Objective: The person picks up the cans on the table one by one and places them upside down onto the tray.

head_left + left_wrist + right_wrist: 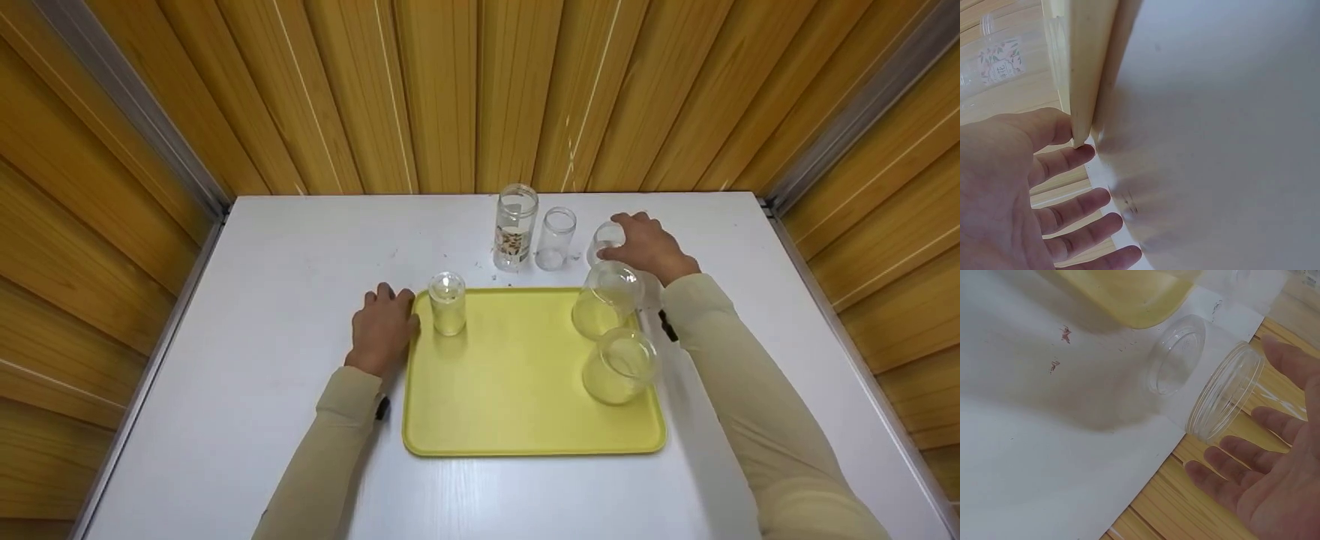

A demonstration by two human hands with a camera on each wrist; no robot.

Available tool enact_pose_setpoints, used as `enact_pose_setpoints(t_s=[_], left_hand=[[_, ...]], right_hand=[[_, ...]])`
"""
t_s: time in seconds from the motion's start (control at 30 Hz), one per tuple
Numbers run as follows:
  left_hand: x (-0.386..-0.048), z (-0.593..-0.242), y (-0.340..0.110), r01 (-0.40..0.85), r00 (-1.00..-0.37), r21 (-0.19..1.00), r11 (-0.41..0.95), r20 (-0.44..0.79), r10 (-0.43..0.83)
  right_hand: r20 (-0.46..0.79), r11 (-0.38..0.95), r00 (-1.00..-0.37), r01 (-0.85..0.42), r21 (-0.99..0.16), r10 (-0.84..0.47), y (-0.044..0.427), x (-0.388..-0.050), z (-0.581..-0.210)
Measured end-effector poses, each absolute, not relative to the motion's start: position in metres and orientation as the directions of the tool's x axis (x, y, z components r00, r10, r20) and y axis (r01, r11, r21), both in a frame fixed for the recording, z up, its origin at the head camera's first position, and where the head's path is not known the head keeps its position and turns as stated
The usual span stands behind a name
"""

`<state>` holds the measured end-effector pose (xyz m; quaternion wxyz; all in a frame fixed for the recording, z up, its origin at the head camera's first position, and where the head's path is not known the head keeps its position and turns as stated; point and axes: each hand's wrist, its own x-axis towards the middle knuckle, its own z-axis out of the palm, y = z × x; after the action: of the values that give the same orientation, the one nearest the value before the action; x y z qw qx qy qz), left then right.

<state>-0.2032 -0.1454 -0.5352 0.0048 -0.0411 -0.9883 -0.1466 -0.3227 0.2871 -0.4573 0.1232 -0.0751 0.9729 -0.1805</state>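
Just beside right fingers [1231, 465]: jar [1210, 379]

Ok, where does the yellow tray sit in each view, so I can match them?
Head: yellow tray, slightly right of and below centre.
Left wrist: its rim, left of centre, from the top down to the left hand's thumb.
Right wrist: one corner, top, just left of centre.
Shared landmark: the white tabletop.
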Motion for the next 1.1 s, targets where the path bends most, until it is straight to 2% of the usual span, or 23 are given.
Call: enact_pose_setpoints(t_s=[0.63, 1.1], left_hand=[[-0.201, -0.536, -0.146, 0.104, -0.994, 0.297, 0.949, 0.062, 0.09], [-0.201, -0.536, -0.146, 0.097, -0.995, 0.286, 0.953, 0.056, 0.085]], right_hand=[[-0.209, 0.909, -0.957, -0.102, -0.403, -0.2, 0.292, -0.325, -0.467], [-0.215, 0.917, -0.959, -0.091, -0.387, -0.186, 0.29, -0.327, -0.469]])
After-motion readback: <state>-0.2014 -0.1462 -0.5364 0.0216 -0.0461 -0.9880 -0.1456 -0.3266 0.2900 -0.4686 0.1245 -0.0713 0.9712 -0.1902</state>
